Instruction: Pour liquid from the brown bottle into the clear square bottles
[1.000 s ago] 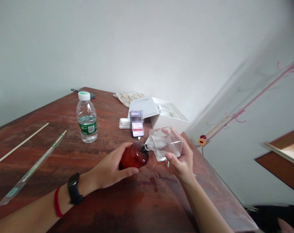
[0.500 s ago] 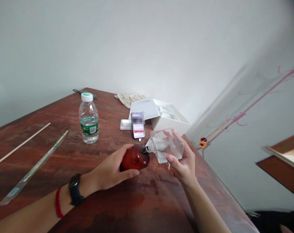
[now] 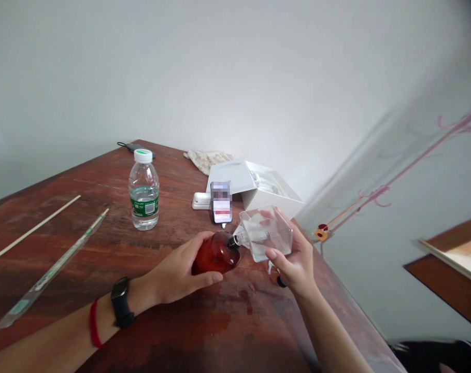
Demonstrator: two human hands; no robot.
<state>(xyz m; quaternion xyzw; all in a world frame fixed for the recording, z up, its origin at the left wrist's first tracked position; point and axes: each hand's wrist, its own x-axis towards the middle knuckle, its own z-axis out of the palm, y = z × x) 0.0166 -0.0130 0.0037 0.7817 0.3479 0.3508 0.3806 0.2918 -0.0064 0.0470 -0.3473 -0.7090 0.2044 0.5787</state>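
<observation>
My left hand (image 3: 184, 269) is wrapped round an amber bottle (image 3: 215, 256), which leans with its dark neck toward the right. In my right hand (image 3: 297, 256) lies a clear square bottle (image 3: 266, 233), tipped on its side. Its threaded neck meets the mouth of the amber bottle. Some clear liquid shows inside the square bottle. Under my right hand, a small black cap (image 3: 282, 281) and a white piece (image 3: 272, 268) lie on the table, partly hidden.
A water bottle (image 3: 144, 191) with a green label stands on the wooden table (image 3: 173, 336). A bare chopstick (image 3: 35, 228) and wrapped chopsticks (image 3: 56, 269) lie left. Behind are a phone (image 3: 221, 202), a white case (image 3: 201, 200), an open white box (image 3: 274, 194) and a cloth (image 3: 204, 159).
The view has shifted slightly. My hands and both bottles keep almost the same pose, and more of the black cap shows beside my right hand.
</observation>
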